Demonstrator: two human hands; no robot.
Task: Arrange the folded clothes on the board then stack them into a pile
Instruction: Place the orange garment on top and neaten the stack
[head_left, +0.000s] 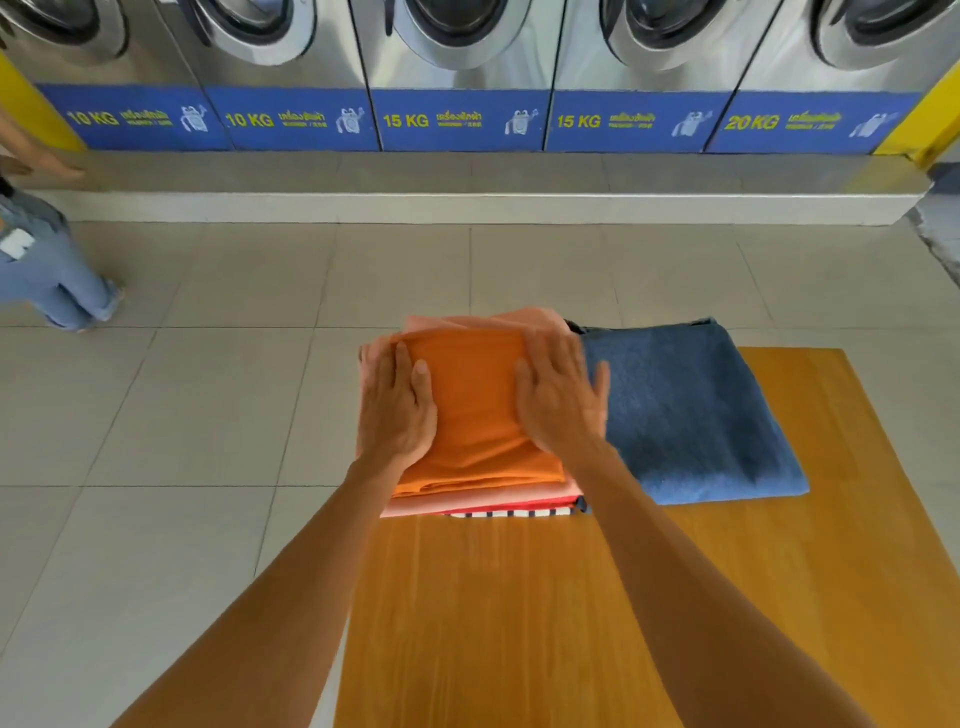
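Both hands are lying flat, palms down and fingers extended, gripping nothing: the left hand (397, 410) is pressing the left side of the folded bright orange cloth (470, 415), the right hand (561, 402) its right side. That cloth is topping a pile on the far left of the orange-brown wooden board (571, 623), over a folded pale pink garment (415, 506) and a red and striped piece (511, 510). A folded blue denim garment (685, 410) is lying just beside the pile, on its right.
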